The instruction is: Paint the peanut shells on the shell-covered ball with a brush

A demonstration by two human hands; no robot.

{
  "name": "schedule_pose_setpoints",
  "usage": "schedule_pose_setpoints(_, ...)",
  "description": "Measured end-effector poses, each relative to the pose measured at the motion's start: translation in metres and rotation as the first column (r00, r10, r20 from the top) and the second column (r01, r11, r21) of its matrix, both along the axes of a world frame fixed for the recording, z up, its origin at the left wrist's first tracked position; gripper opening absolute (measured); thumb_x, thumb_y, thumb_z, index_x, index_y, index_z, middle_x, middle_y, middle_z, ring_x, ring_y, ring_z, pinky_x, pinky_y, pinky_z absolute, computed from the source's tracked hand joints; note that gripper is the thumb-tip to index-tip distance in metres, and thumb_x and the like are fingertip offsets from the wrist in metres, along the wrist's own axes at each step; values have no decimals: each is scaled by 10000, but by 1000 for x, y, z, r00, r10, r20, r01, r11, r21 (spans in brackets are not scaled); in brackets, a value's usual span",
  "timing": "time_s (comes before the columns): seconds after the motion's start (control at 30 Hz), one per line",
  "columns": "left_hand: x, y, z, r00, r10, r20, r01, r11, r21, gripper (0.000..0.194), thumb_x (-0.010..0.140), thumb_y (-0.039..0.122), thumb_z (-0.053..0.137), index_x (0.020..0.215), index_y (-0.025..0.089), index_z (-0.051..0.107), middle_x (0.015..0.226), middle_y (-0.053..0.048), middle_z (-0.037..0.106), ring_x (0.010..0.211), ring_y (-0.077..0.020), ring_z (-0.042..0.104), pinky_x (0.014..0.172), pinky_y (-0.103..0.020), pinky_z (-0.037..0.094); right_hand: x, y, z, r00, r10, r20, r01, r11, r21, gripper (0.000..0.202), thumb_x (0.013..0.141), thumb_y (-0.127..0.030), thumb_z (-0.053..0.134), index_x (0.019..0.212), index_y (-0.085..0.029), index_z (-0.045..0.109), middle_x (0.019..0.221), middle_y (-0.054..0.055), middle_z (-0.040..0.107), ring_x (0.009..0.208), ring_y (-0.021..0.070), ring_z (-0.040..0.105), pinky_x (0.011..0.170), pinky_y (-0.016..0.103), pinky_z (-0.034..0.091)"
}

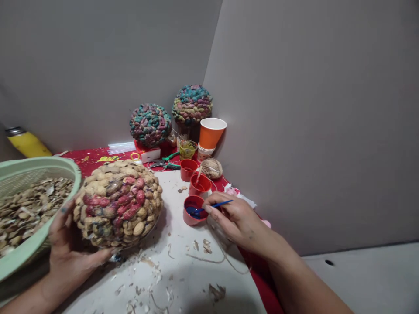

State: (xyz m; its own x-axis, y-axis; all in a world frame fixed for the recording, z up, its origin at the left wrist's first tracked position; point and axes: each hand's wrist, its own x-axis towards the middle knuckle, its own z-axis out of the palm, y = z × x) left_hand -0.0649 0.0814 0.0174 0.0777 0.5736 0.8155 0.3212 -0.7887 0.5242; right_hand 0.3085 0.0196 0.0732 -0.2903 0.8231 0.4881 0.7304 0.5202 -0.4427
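Observation:
My left hand [70, 244] is wrapped round the lower left side of a large ball covered in peanut shells [121, 203]. Red and some dark blue paint mark part of its pale surface. Between the fingers of my right hand [234, 218] is a thin blue paintbrush [220, 203], its tip down in dark blue paint [193, 212]. That paint lies in the nearest red cup [194, 221]. Behind it stand a second red cup [200, 185] and a third red cup [189, 170].
A green basket [77, 174] of shells stands at the left. Two painted shell balls [150, 125], an orange paper cup [212, 133], a twine ball [211, 168], pliers [163, 164] and a yellow bottle [28, 143] are further back. Shell scraps [207, 246] litter the white sheet [183, 279].

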Motion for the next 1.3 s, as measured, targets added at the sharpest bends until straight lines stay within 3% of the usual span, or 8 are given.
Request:
schedule_pose_setpoints(0.1,1,-4,-1,1000,-17,-12,16,999,-41,1300,434,293,1057,1542,486,405,1590,16,507,1438,-336,512,1200,-555,421,2,3,-5,999,-36,-27,37,998,48,176,1017,-217,539,888,-216,659,851,38,752,750,179,708,686,292,535)
schedule_pose_setpoints(0.23,-1,-5,-3,1000,2,-3,-2,998,-65,1348,373,277,1069,1531,496,413,1589,7,499,1419,-354,531,1190,-564,428,1,6,-5,998,-58,-12,58,997,41,209,1011,-232,522,851,-217,656,800,41,747,692,183,698,619,288,522)
schedule_pose_setpoints(0.57,-5,1,-9,1000,-11,25,12,999,-51,1398,288,258,1077,1516,492,451,1574,23,528,1412,-367,546,1195,-570,408,2,9,-3,993,-82,-79,83,997,10,193,994,-213,535,855,-212,669,812,25,770,695,176,730,638,280,549)
schedule_pose_setpoints(0.9,-4,-7,-23,1000,2,12,-1,992,-123,1252,554,186,1017,1583,446,353,1653,-90,461,1484,-398,461,1193,-625,341,2,12,-10,988,-47,-147,55,997,46,215,1015,-257,548,851,-223,683,772,11,749,654,159,703,619,251,556)
schedule_pose_setpoints(1.0,-1,-9,-18,999,-32,29,35,992,-117,1232,581,210,1010,1590,432,339,1686,-56,414,1515,-355,421,1214,-551,353,2,11,-8,983,-66,-171,77,995,56,268,1027,-324,536,836,-217,691,771,26,760,652,163,710,619,250,552)
schedule_pose_setpoints(1.17,7,-10,-5,996,-82,44,84,995,-53,1094,674,216,961,1573,433,375,1678,88,414,1519,-174,426,1241,-296,336,5,8,-6,944,-198,-263,187,980,-67,366,1021,-456,531,808,-201,686,768,50,745,631,153,667,600,247,513)
schedule_pose_setpoints(1.3,9,-7,0,997,-66,29,66,998,-8,1078,674,203,946,1562,444,384,1660,135,419,1516,-157,425,1265,-306,319,7,8,-11,873,-292,-391,246,955,-164,362,1002,-514,560,854,-198,654,681,22,693,556,140,592,515,240,448)
